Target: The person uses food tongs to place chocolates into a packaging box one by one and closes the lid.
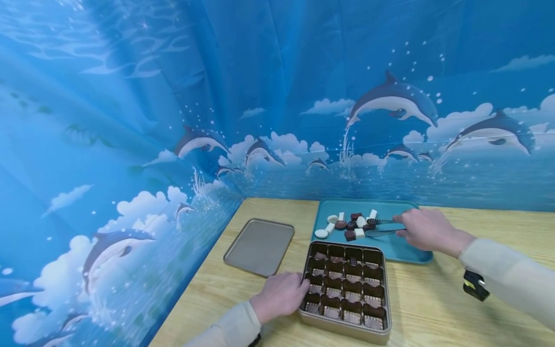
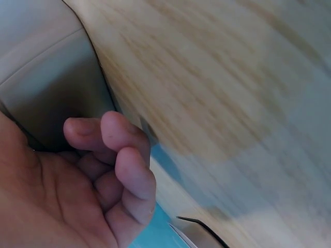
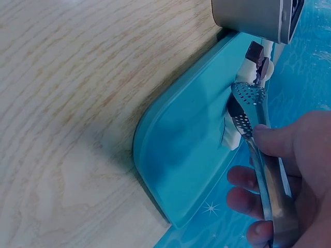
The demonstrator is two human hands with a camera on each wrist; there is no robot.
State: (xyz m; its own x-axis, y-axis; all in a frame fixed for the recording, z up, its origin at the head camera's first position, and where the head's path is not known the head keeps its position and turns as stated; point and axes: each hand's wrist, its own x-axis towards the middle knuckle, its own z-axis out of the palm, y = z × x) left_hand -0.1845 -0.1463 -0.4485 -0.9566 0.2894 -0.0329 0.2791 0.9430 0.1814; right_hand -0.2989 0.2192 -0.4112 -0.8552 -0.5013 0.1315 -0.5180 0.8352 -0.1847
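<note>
My right hand (image 1: 427, 230) grips metal tongs (image 3: 276, 191) with perforated tips. The tongs' arms are spread, and the tips lie around a dark chocolate (image 1: 369, 227) on the teal tray (image 1: 405, 251). A white chocolate (image 1: 359, 233) and a brown square one (image 1: 350, 235) lie right by the lower tip. My left hand (image 1: 281, 295) holds the left side of a metal tin (image 1: 347, 327), its thumb at the rim and its fingers (image 2: 135, 173) curled beside the wall. Inside the tin is a brown divided insert (image 1: 347, 287) with rows of compartments.
Several more white and dark chocolates (image 1: 341, 224) are grouped on the tray's left half. A flat metal lid (image 1: 260, 246) lies on the wooden table (image 1: 459, 289) left of the tin. A blue dolphin-print curtain (image 1: 277, 96) hangs behind the table and along its left.
</note>
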